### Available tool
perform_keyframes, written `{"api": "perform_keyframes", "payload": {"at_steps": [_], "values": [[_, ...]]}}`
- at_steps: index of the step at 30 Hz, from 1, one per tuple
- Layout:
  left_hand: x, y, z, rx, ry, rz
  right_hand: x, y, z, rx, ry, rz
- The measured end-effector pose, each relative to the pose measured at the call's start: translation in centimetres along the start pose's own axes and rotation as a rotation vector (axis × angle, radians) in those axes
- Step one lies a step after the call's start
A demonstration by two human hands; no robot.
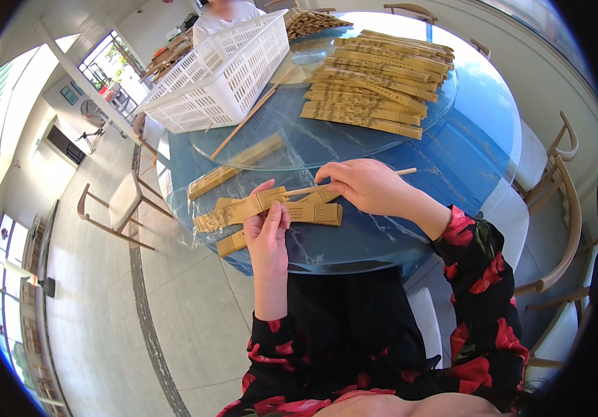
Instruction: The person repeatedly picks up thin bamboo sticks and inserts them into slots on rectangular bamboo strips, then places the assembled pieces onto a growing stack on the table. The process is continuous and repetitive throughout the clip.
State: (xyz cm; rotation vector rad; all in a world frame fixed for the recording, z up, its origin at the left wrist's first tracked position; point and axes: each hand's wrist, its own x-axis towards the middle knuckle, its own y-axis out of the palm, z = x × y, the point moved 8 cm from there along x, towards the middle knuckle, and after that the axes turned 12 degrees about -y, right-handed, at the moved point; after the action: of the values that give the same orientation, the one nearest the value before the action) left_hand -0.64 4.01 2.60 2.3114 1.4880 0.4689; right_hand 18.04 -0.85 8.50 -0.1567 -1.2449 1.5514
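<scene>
My left hand [269, 233] pinches a gold printed paper chopstick sleeve [228, 214] between thumb and fingers, tilted a little above the table. My right hand [367, 186] is closed round a pale wooden chopstick [407, 171], whether one or a pair I cannot tell. The chopstick's front end meets the right, open-looking end of the sleeve; how far it reaches inside is hidden. Beneath my hands lie several more gold sleeves [318, 213], partly covered by the left hand and by clear plastic film [186, 224].
A stack of gold sleeves [240, 165] lies left of my hands. Beyond are a white slatted plastic basket [226, 94], loose chopsticks [249, 119], a large pile of gold sleeves [375, 87] and a brown heap [313, 24]. A person [224, 17] sits across the blue-covered round table [476, 149]. Chairs [126, 205] stand around.
</scene>
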Motion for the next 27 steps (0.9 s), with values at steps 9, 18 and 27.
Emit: {"api": "perform_keyframes", "payload": {"at_steps": [9,18,27], "values": [[0.3,0.8,0.5,0.081,-0.041,0.118,0.1,0.9,0.5,-0.030,-0.092,-0.037],[0.3,0.7,0.8,-0.018,-0.118,0.079,-0.1,1.3,0.5,-0.051,-0.085,-0.031],[0.4,0.9,1.0,0.178,-0.140,0.075,0.1,1.3,1.1,-0.076,-0.043,-0.062]]}}
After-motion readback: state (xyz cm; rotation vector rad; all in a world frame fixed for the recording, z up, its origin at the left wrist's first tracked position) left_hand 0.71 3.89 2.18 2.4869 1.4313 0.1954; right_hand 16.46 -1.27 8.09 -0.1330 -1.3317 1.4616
